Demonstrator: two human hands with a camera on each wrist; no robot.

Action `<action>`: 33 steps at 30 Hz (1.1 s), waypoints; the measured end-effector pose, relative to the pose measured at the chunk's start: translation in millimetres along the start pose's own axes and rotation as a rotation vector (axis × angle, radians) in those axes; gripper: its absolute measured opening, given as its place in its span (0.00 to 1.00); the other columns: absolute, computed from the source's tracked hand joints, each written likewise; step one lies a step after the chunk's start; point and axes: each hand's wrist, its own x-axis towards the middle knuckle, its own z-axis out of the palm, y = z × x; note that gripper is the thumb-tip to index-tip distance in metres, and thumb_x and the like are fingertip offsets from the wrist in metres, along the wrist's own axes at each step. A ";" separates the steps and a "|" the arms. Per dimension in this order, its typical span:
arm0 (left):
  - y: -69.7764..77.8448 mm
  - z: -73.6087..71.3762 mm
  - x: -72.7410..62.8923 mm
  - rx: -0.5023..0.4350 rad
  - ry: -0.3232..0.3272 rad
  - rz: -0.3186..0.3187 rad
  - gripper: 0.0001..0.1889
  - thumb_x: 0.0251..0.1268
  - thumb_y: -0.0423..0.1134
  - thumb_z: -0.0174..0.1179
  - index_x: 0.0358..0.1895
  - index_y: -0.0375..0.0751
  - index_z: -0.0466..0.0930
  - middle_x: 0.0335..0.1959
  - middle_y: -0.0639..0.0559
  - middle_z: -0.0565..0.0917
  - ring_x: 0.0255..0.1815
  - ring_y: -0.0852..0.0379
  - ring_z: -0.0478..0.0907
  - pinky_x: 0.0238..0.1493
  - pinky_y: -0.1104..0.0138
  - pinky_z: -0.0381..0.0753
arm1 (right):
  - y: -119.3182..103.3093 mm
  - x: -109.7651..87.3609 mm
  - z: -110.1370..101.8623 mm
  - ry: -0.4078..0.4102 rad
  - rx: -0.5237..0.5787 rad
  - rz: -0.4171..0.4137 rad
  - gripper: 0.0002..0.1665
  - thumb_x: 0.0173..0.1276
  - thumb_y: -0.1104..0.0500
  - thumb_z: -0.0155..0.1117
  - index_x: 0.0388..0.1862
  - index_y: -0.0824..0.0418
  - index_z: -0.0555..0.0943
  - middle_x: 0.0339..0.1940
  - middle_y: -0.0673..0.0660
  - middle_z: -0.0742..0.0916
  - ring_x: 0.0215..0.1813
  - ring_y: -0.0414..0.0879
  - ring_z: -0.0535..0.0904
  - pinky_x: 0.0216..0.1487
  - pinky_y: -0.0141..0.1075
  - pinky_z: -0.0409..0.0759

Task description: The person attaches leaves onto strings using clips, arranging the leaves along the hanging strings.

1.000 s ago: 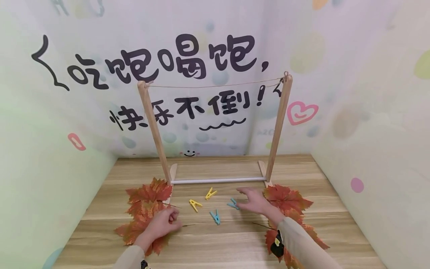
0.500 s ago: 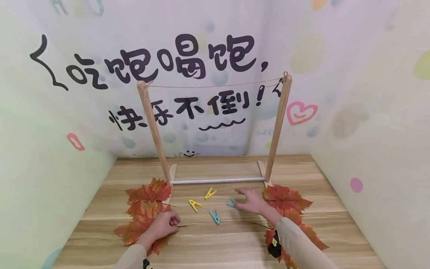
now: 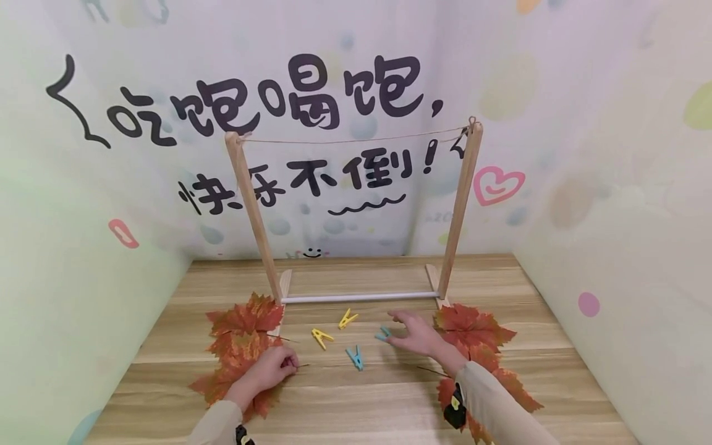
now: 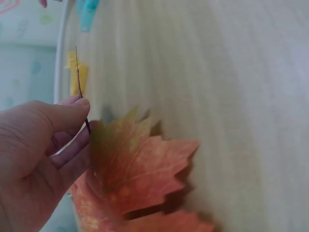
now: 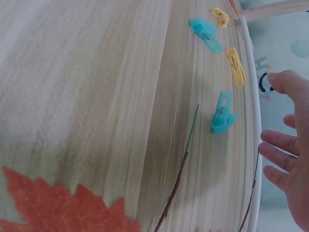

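Note:
Over the left pile, my left hand pinches the dark stem of an orange-red maple leaf between thumb and fingers. In the left wrist view that leaf hangs just below the fingers, above other leaves. My right hand hovers with fingers spread, holding nothing, beside the right leaf pile. It partly covers a blue clothespin in the head view; the right wrist view shows this clothespin apart from the fingers. Another blue clothespin and two yellow clothespins, one nearer and one farther, lie between the hands.
Behind the clothespins stands a wooden frame with a left post and a right post. A thin string joins their tops and a white rod their feet. Walls enclose the wooden table at back and sides.
My left fingers and thumb have come together on the leaf's stem, and less of the stem shows past them. My right hand has stayed nearly still.

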 end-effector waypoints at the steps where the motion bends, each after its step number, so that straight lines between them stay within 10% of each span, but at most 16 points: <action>1: 1.2 -2.8 0.6 -0.005 0.005 0.000 0.05 0.53 0.26 0.60 0.25 0.39 0.78 0.22 0.58 0.76 0.23 0.69 0.68 0.25 0.73 0.71 | -0.2 0.2 0.1 0.002 0.004 0.002 0.36 0.55 0.53 0.67 0.58 0.69 0.70 0.49 0.66 0.80 0.50 0.58 0.76 0.47 0.50 0.75; 33: 57.1 -79.8 28.6 -0.095 0.143 -0.029 0.02 0.54 0.27 0.61 0.30 0.31 0.78 0.25 0.51 0.80 0.27 0.60 0.76 0.28 0.71 0.77 | 1.0 12.6 29.3 0.004 -0.082 0.018 0.25 0.51 0.59 0.70 0.45 0.73 0.78 0.41 0.63 0.82 0.41 0.50 0.77 0.42 0.44 0.77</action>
